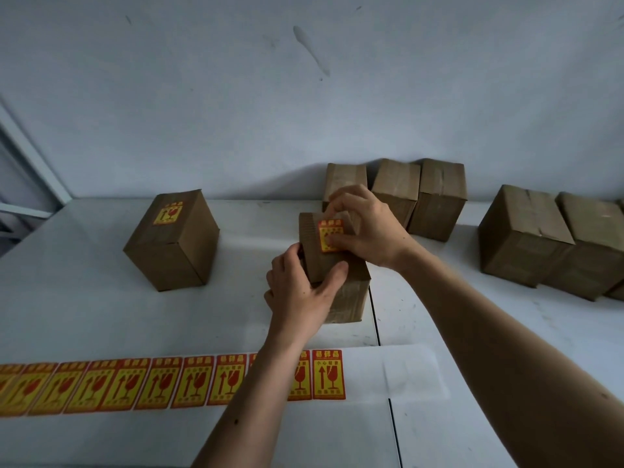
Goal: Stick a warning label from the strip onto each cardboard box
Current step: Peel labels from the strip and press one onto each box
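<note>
Right grip [364, 228]: bent fingers closed on warning label [329, 236], thumb pressing its face.
Left grip [300, 292]: clamped round centre box [347, 298] at near-left corner.
Label handling: atop centre box; thin, floppy, tacky, best held by an edge.
Box handling: probably light, stiff, apt to slide; bracing needed.
Strip [169, 383]: flat on surface [101, 315], nearer than centre box.
Labelled box [172, 241]: left of centre box.

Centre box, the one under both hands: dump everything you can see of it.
Plain brown cardboard box, closed, taller than wide, standing on the white table beside the joint between two tabletops. A red-and-yellow warning label lies on its top face. The left hand grips its near-left top corner. The right hand holds the label down with thumb and fingertips.
</note>
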Demonstrator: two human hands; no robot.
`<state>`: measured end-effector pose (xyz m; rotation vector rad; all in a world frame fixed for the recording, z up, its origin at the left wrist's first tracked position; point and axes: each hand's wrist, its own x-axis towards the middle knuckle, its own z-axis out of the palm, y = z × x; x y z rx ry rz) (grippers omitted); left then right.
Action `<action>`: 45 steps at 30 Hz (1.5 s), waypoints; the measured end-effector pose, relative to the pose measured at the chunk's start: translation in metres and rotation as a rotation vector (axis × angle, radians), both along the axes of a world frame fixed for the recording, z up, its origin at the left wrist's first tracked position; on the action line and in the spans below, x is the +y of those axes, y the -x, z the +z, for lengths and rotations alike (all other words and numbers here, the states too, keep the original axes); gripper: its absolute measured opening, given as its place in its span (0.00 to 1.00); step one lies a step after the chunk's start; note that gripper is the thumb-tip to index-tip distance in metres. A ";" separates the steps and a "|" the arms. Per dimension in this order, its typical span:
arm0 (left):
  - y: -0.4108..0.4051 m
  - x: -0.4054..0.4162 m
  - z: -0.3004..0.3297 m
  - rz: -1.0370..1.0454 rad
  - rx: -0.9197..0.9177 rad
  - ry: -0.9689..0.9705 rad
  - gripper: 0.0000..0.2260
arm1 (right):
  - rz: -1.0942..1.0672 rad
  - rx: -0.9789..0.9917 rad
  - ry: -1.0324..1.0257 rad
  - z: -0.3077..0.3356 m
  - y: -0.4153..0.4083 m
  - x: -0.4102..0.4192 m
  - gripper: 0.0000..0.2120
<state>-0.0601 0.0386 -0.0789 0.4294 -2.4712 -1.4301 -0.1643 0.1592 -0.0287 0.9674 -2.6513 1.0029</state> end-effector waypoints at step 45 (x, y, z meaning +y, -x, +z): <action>0.002 -0.006 -0.015 -0.070 0.044 -0.144 0.47 | -0.449 -0.331 0.219 -0.026 0.016 -0.025 0.25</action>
